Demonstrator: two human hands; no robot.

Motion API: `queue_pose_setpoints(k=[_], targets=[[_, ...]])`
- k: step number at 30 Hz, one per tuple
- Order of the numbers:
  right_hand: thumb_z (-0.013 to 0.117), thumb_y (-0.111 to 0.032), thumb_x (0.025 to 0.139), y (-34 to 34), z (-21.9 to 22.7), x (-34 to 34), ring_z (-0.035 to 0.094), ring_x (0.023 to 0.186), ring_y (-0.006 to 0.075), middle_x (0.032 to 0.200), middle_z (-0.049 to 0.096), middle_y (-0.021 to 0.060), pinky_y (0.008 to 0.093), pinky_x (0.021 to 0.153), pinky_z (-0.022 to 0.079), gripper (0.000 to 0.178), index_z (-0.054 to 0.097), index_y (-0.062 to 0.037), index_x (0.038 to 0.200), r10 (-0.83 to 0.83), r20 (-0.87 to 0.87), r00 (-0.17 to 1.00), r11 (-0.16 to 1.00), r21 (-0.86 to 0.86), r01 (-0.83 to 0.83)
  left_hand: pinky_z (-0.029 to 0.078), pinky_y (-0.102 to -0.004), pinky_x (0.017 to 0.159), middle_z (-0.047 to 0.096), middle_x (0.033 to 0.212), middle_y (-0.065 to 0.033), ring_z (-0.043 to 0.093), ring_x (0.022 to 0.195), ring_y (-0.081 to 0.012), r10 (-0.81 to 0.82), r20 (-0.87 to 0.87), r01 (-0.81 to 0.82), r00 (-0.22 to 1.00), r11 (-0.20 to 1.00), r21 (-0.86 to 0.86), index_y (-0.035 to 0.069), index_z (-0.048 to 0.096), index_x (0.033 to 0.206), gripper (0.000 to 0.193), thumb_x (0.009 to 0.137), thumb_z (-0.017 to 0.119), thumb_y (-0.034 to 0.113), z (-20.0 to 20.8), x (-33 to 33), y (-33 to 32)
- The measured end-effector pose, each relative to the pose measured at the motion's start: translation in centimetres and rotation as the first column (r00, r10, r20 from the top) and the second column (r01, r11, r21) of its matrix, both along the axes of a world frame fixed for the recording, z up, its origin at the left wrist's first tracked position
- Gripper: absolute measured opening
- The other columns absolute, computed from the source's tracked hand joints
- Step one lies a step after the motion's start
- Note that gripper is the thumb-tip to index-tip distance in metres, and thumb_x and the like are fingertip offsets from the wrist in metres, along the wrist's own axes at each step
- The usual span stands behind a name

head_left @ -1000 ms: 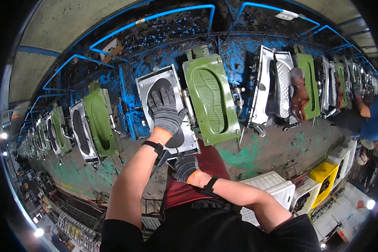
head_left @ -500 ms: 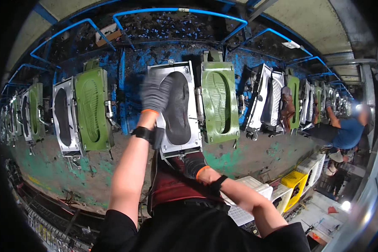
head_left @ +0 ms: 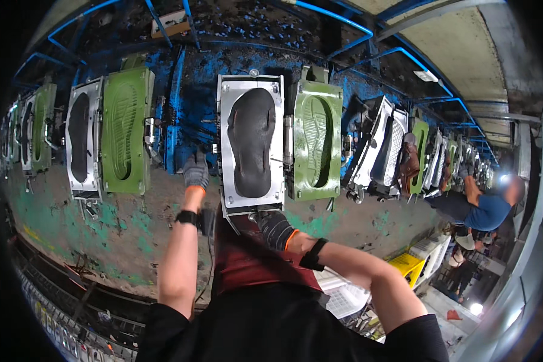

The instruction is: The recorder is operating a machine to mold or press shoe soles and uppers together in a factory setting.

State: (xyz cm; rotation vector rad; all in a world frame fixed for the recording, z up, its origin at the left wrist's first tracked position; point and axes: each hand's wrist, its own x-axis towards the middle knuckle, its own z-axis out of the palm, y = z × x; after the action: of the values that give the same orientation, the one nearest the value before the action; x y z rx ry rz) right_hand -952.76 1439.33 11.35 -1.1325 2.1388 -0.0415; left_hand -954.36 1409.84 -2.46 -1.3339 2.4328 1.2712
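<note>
A silver metal mould half [head_left: 225,142] lies in front of me with a dark grey shoe sole [head_left: 251,145] in its cavity. Hinged at its right is a green mould half [head_left: 336,127], its ribbed sole-shaped hollow facing up. My right hand [head_left: 276,230], in a dark grey glove with an orange cuff, is closed around the handle [head_left: 253,216] at the silver half's near edge. To the left of that half, apart from the sole, is my left hand [head_left: 196,172] in a matching glove. Its fingertips fade into the dark background, so their grip is unclear.
More moulds line both sides, including a green one [head_left: 110,139] at left. Blue rails [head_left: 344,19] run behind. White crates [head_left: 344,295] and a yellow crate [head_left: 409,265] stand at lower right. A person in a blue shirt [head_left: 492,205] works farther right.
My left hand has come off the sole and moved down and left, beside the mould. My right hand stays at the near edge. The whole view has shifted slightly.
</note>
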Motion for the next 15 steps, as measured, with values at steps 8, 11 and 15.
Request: queue_pose_setpoints(k=[8, 11, 15], targets=[[0.055, -0.013, 0.090, -3.5, 2.4, 1.6, 0.065, 0.104, 0.0388, 0.108, 0.068, 0.0234, 0.0494, 0.089, 0.052, 0.034, 0.066, 0.0048, 0.116, 0.076, -0.221, 0.972, 0.872, -0.458, -0.172, 0.038, -0.0539, 0.111, 0.056, 0.137, -0.0217, 0.052, 0.125, -0.0419, -0.330, -0.306, 0.095, 0.893, 0.803, -0.589, 0.002, 0.057, 0.137, 0.049, 0.095, 0.061, 0.027, 22.0, 0.6, 4.1], [0.056, -0.010, 0.086, -2.3, 2.1, -1.0, 0.066, 0.101, 0.0382, 0.102, 0.069, 0.0224, 0.0479, 0.087, 0.052, 0.029, 0.068, 0.0029, 0.110, 0.134, -0.055, 0.989, 0.852, -0.503, -0.144, 0.036, -0.0541, 0.115, 0.052, 0.141, -0.0233, 0.048, 0.131, -0.0427, -0.527, -0.226, 0.246, 0.819, 0.679, -0.691, 0.001, 0.053, 0.142, 0.055, 0.094, 0.061, 0.028, 21.1, -3.6, 8.8], [0.061, -0.012, 0.082, 0.1, 3.7, -2.9, 0.068, 0.096, 0.0336, 0.102, 0.071, 0.0172, 0.0442, 0.082, 0.054, 0.028, 0.070, -0.0034, 0.107, 0.046, 0.230, 0.972, 0.667, -0.731, 0.142, 0.022, -0.0548, 0.125, 0.043, 0.156, -0.0198, 0.034, 0.146, -0.0438, -0.524, 0.105, 0.428, 0.845, 0.546, -0.720, 0.002, 0.044, 0.151, 0.067, 0.094, 0.059, 0.035, 18.1, -4.9, 11.9]])
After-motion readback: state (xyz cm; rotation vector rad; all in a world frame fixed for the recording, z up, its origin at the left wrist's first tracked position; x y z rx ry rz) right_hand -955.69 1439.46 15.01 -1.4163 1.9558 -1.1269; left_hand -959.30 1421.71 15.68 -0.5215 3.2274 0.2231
